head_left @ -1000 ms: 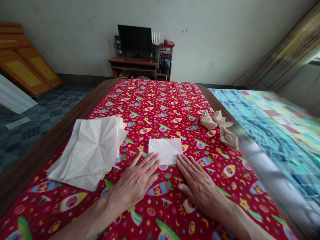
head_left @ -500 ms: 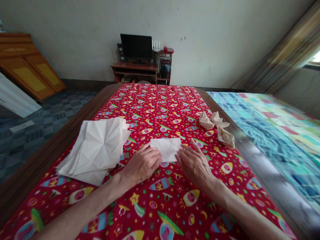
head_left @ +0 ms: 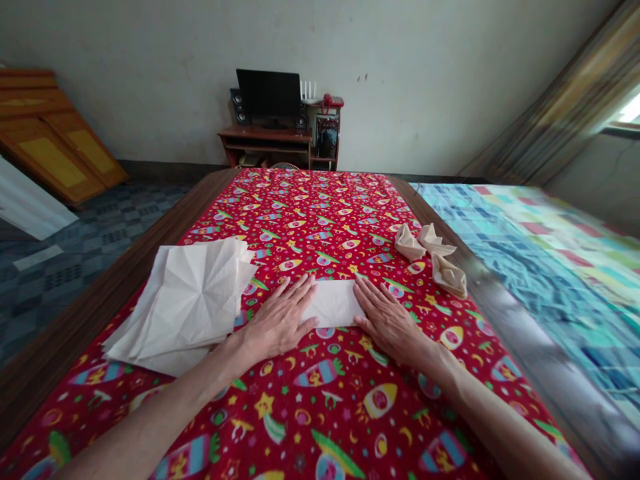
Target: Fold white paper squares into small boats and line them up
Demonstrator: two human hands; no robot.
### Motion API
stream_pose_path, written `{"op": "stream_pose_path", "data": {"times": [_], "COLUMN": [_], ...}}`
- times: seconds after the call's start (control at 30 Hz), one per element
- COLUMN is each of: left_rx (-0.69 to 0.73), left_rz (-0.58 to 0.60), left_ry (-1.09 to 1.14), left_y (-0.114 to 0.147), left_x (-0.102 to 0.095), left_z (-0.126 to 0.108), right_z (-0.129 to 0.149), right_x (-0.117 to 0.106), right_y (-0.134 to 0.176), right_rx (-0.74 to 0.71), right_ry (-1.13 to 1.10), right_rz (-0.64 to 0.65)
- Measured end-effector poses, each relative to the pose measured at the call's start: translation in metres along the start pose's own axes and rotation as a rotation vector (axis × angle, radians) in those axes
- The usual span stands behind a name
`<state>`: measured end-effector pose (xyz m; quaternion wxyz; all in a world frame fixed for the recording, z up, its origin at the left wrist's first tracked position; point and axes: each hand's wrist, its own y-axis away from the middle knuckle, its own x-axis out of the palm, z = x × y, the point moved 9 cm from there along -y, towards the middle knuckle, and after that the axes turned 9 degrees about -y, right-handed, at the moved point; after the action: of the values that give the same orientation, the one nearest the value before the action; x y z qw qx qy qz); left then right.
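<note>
A folded white paper rectangle [head_left: 334, 304] lies flat on the red patterned cloth [head_left: 320, 220] in front of me. My left hand [head_left: 285, 313] rests flat over its left end, fingers stretched out and pointing away from me. Across from it, my right hand [head_left: 386, 319] lies flat on the right end, fingers extended. The paper's middle shows between both hands, and its two ends are covered. To the left sits a pile of creased white paper squares [head_left: 195, 293], near my left forearm. Folded paper boats [head_left: 449, 275] stand to the right, beyond my right hand.
The cloth covers a long table with a dark wooden edge [head_left: 475, 293]. A bed with a blue patchwork cover [head_left: 500, 253] adjoins on the right. Past the far end stands a desk with a monitor [head_left: 269, 93]. A wooden cabinet [head_left: 60, 143] is at the far left.
Both hands have flattened and spread over the ends of the folded paper; before, the fingers were more bent at its edges. The view has shifted slightly.
</note>
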<state>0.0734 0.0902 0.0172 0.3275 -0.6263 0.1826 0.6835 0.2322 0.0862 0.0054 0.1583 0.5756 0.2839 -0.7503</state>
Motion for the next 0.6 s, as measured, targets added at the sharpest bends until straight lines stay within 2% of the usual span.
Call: {"op": "stream_pose_path", "data": {"times": [0.1,0.2,0.27,0.33,0.4,0.6], "left_rx": [0.000,-0.010,-0.029,-0.048,-0.057,-0.060], "left_rz": [-0.011,-0.023,-0.030,-0.036,-0.043,-0.107], "left_ry": [-0.005,0.003,0.008,0.018,0.040,0.148], "left_y": [0.006,0.008,0.007,0.005,0.003,0.007], "left_x": [-0.001,-0.001,0.000,0.001,0.001,0.000], "left_z": [0.003,0.003,0.004,0.005,0.006,0.017], "right_z": [-0.001,0.011,0.039,0.071,0.090,0.095], "right_x": [-0.010,-0.031,-0.035,-0.027,-0.016,-0.012], "right_y": [0.001,0.003,0.001,-0.002,-0.005,-0.018], "right_rx": [0.088,0.183,0.072,-0.088,-0.168,-0.254], "right_ry": [0.017,0.043,0.024,-0.034,-0.083,-0.115], "right_rz": [-0.066,-0.248,-0.294,-0.222,-0.125,-0.018]}}
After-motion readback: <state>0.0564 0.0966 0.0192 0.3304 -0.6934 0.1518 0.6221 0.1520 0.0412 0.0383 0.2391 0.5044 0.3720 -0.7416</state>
